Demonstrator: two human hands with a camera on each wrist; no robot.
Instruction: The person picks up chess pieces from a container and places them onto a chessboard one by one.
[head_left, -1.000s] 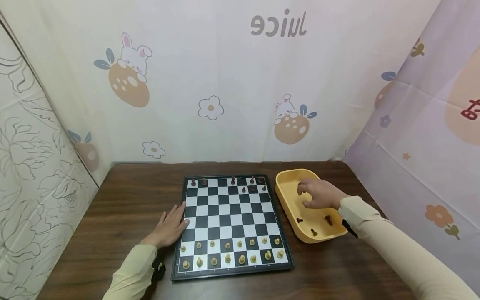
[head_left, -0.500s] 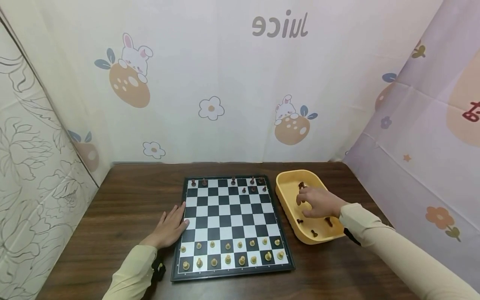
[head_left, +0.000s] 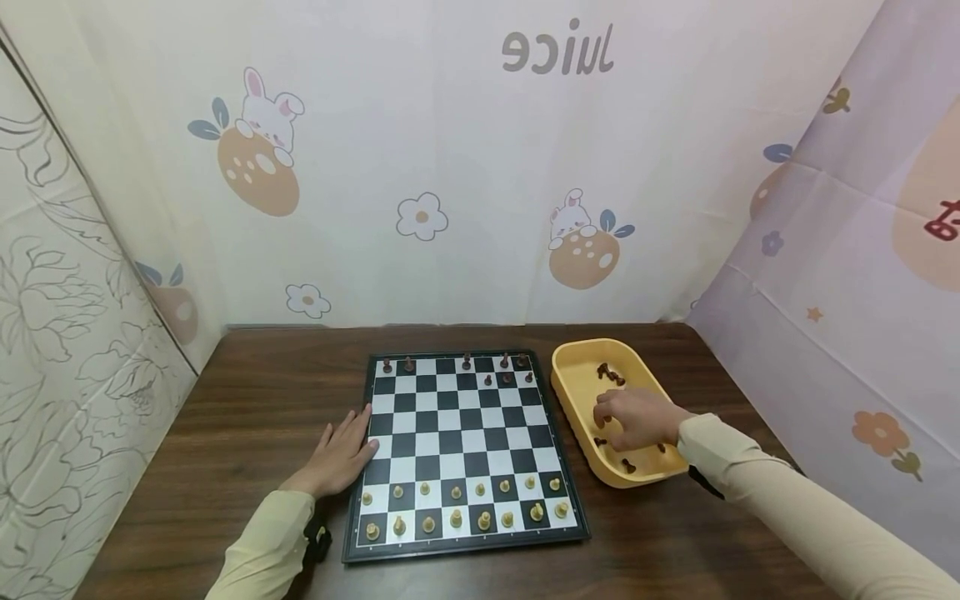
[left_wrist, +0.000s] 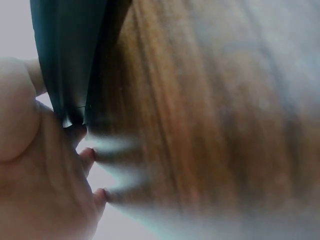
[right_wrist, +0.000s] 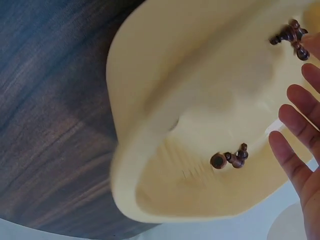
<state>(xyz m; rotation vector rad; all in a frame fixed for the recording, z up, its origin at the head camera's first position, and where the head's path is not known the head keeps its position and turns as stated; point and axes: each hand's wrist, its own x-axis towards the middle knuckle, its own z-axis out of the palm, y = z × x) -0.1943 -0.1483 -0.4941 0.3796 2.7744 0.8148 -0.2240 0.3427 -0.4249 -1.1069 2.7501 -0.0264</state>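
A black-and-white chessboard (head_left: pixel 450 419) lies on the table, with gold chess pieces (head_left: pixel 455 518) along its near side and several dark brown chess pieces (head_left: pixel 467 362) along its far side. My left hand (head_left: pixel 337 454) rests against the board's left edge, fingers extended; the left wrist view has the palm (left_wrist: pixel 45 200) beside the dark board edge (left_wrist: pixel 72 55). Over the yellow bin (head_left: pixel 573 408), my right hand (head_left: pixel 641 419) hovers with fingers loosely bent and parted. Dark pieces (right_wrist: pixel 232 157) lie beyond its fingertips in the right wrist view, others (right_wrist: pixel 291 39) near its thumb. Nothing shows in its grasp.
The brown wooden table (head_left: pixel 285 375) ends at a patterned curtain (head_left: pixel 480 208) behind, and another curtain (head_left: pixel 847 350) hangs on the right. The bin stands close by the board's right edge, its raised wall around the loose pieces.
My right hand has shifted toward the near end of the bin, uncovering dark pieces at the far end and partly covering one near the right wall. My left hand has stayed put.
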